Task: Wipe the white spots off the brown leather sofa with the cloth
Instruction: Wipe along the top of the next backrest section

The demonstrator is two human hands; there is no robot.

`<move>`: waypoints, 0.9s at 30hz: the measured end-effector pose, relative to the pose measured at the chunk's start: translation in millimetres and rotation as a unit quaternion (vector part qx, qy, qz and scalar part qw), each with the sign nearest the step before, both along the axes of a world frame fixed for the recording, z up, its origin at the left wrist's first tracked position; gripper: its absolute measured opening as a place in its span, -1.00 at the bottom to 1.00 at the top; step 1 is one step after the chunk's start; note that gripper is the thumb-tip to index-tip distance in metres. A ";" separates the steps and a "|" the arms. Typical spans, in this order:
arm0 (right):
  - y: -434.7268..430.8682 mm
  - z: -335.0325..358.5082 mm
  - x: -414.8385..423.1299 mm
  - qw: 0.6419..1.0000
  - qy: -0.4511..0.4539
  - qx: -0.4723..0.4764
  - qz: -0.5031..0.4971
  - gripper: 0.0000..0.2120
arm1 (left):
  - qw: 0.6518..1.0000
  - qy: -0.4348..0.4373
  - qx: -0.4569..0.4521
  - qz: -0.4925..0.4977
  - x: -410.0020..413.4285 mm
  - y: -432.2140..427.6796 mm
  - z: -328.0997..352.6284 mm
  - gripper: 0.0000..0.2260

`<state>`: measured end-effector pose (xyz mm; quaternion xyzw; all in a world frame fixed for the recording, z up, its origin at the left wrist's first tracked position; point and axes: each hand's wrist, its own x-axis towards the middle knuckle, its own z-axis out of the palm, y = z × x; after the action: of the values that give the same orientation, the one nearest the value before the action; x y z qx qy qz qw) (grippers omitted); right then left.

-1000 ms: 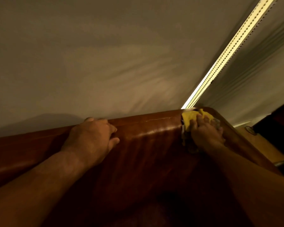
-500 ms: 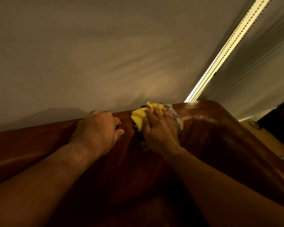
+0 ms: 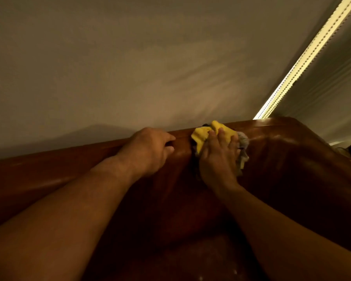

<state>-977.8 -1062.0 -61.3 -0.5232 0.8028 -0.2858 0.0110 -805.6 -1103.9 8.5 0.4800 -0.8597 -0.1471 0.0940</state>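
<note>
Swept leftward along the sofa (image 3: pixel 292 169) top, the flat-fingered right hand (image 3: pixel 217 157) presses the cloth (image 3: pixel 201 134) beside the edge-gripping left hand (image 3: pixel 148 151); white specks (image 3: pixel 234 271) remain lower down.

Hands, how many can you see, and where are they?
2. The left hand holds the top edge of the sofa; the right hand presses the cloth just beside it.

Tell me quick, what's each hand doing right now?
Left hand: curled over the top edge of the sofa, holding it.
Right hand: open, fingers flat, pressing the cloth down.
</note>
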 end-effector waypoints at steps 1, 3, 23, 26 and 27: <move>8.6 -5.3 9.3 0.999 0.003 -0.010 0.042 -0.54 | 1.000 0.011 -0.004 0.003 9.0 -1.0 1.2 -0.66; 33.4 -14.1 17.8 0.990 0.010 0.011 0.137 -0.51 | 1.000 0.001 -0.013 0.013 32.9 -1.7 4.0 -0.70; -9.7 36.2 184.0 0.967 0.107 0.113 0.201 -0.60 | 0.972 -0.031 -0.037 0.230 243.3 33.6 6.7 -0.71; -0.7 29.2 247.5 0.946 0.114 0.081 0.293 -0.55 | 0.968 -0.007 -0.056 0.244 259.6 41.7 1.4 -0.72; 5.8 28.5 259.1 0.943 0.101 0.069 0.308 -0.55 | 0.966 0.004 -0.063 0.250 265.2 45.3 -0.8 -0.72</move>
<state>-718.6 -1056.2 -32.8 -0.7691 0.6171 -0.1580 0.0530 -540.5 -1058.6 7.7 0.6719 -0.7198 -0.0662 0.1614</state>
